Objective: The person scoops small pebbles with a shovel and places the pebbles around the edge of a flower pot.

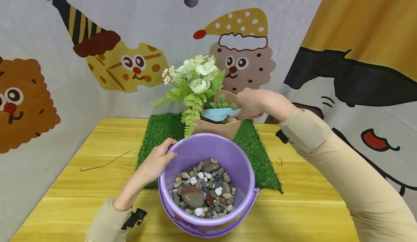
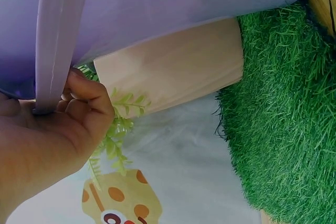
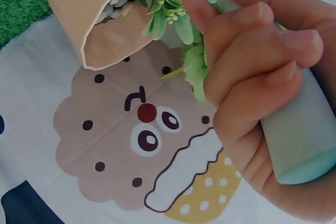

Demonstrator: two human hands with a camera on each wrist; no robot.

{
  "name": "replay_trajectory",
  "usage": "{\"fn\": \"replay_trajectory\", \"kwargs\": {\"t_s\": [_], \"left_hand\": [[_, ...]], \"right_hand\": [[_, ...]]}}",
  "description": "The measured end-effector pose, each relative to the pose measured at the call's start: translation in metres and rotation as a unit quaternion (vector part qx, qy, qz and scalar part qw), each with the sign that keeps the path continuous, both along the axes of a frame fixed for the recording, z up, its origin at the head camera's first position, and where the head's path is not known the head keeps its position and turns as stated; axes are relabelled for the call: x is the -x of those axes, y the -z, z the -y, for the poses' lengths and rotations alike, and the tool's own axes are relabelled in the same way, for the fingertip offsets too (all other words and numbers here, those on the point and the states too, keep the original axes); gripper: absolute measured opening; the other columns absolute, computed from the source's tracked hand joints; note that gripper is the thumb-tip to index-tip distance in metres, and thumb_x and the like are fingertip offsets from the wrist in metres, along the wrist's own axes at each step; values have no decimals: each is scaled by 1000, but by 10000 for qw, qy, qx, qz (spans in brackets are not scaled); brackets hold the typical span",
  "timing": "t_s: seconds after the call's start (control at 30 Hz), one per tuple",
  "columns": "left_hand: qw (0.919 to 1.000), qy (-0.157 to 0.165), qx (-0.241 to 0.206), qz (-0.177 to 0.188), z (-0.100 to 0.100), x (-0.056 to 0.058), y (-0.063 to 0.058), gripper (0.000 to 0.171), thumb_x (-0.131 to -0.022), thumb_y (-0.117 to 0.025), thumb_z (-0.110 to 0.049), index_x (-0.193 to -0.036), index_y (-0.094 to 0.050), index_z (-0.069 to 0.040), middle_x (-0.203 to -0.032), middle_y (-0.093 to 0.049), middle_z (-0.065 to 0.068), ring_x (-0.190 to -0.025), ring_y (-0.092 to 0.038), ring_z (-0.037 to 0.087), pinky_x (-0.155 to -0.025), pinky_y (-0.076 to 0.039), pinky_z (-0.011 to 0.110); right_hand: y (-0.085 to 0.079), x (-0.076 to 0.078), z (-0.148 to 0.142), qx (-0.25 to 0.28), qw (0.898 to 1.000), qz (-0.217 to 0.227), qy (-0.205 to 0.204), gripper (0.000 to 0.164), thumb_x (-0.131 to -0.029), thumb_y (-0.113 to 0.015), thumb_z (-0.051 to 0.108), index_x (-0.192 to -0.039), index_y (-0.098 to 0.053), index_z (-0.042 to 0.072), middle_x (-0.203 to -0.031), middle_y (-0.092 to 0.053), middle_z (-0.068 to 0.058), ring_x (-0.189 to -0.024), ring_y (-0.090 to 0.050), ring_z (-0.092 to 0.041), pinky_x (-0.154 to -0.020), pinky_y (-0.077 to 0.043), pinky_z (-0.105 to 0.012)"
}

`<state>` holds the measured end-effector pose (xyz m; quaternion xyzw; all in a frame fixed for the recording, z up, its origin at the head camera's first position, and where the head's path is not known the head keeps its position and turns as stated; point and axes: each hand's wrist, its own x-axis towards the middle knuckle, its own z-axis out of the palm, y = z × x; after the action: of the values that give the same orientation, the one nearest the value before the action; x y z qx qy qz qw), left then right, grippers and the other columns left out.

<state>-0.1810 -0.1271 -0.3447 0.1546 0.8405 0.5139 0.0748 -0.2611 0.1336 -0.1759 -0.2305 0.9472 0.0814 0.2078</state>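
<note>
A purple bucket holding pebbles stands at the front of the table. My left hand grips its left rim, fingers curled over the edge beside the lifted-up handle side. Behind the bucket is a tan planter with white flowers, ferns and a small succulent. My right hand holds a light blue toy trowel by its thick handle, fingers wrapped round it. The trowel's blade lies over the planter's opening, and some stones show inside the planter.
A green artificial grass mat lies under the planter on the yellow wooden table. Thin dark strands lie on the wood at the left. A cartoon-printed cloth hangs close behind the table.
</note>
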Motion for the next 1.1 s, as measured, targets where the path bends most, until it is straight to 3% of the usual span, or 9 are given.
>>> {"fn": "replay_trajectory", "kwargs": {"t_s": [0.13,0.23,0.43,0.57,0.73,0.9,1.1], "left_hand": [[10000,7,-29,36,0,0,0,24,-90,-42,-9,-113,-47,0,-108,-58,26,-86,-66,32,-65,-59,30],[10000,-9,-14,26,0,0,0,25,-90,-43,-9,-113,-47,-1,-108,-59,25,-86,-66,31,-65,-59,30],[10000,-1,4,2,1,0,-1,26,-90,-43,-10,-114,-47,-1,-110,-58,25,-86,-66,30,-66,-59,30],[10000,-2,-22,31,1,0,-1,25,-90,-42,-9,-113,-47,0,-110,-58,27,-86,-66,32,-66,-59,31],[10000,21,-56,40,1,0,-1,25,-90,-42,-9,-113,-46,0,-111,-57,28,-86,-66,33,-65,-59,31],[10000,4,-17,19,1,0,-2,25,-90,-42,-9,-113,-47,0,-110,-58,27,-85,-67,32,-65,-59,31],[10000,1,30,-24,0,0,-1,26,-90,-42,-9,-114,-47,0,-109,-58,25,-87,-66,31,-67,-59,31]], "right_hand": [[-1,-14,-12,352,9993,-61,-149,12,-81,-59,16,-70,-64,12,-53,-53,0,-42,-43,-9,-42,-37,-19],[-3,-26,-20,601,9978,-100,-245,8,-79,-60,14,-73,-65,12,-54,-50,1,-43,-44,-8,-43,-38,-19],[-2,-49,-27,495,9968,-350,-521,19,-76,-64,15,-61,-53,16,-53,-28,5,-48,-27,-7,-46,-24,-18],[4,-61,-24,320,9978,-212,-535,22,-77,-65,15,-60,-50,17,-54,-29,5,-48,-28,-7,-46,-25,-18],[18,-72,-12,-41,9975,-182,-678,28,-77,-65,16,-57,-45,19,-53,-33,6,-48,-32,-8,-45,-28,-18],[40,-84,7,-661,9941,-506,-692,26,-79,-67,23,-60,-49,19,-62,-48,4,-53,-46,-11,-46,-41,-24],[60,-102,31,-1565,9724,-1416,-993,12,-79,-68,24,-73,-64,15,-73,-61,1,-58,-56,-15,-50,-51,-32]]}}
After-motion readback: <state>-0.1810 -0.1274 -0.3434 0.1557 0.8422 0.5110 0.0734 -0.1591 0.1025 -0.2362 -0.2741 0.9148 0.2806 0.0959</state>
